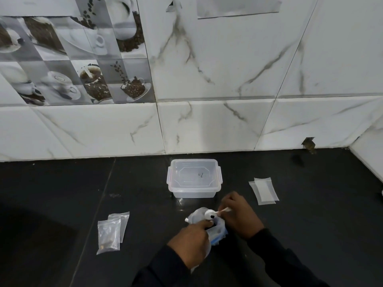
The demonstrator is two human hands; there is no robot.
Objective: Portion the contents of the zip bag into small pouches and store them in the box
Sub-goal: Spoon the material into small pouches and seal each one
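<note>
The zip bag (pixel 218 232) sits on the black counter (pixel 62 193), on the near side, in front of the box (pixel 194 179). Our left hand (pixel 190 243) has its fingers curled round the bag's mouth and holds it open. Our right hand (pixel 238 216) pinches the handle of a small white spoon (pixel 211 214), and the spoon's round end is over the bag, with a dark bit in it.

The box stands near the back edge of the counter, close to the wall. Its lid looks shut. Two small pouches (pixel 112 233) lie to the left, and one has some stuff in it. More flat pouches (pixel 264 190) lie to the right and look empty.

What could go wrong? The pouches are well apart from the bag, so the spoon has to travel. If we tip it on the way, the stuff may fall on the counter. The bag is soft, so if our left hand lets go, it may flop and spill. The pouch mouths look small, so we may miss. And we must open the box first, or nothing goes in.
</note>
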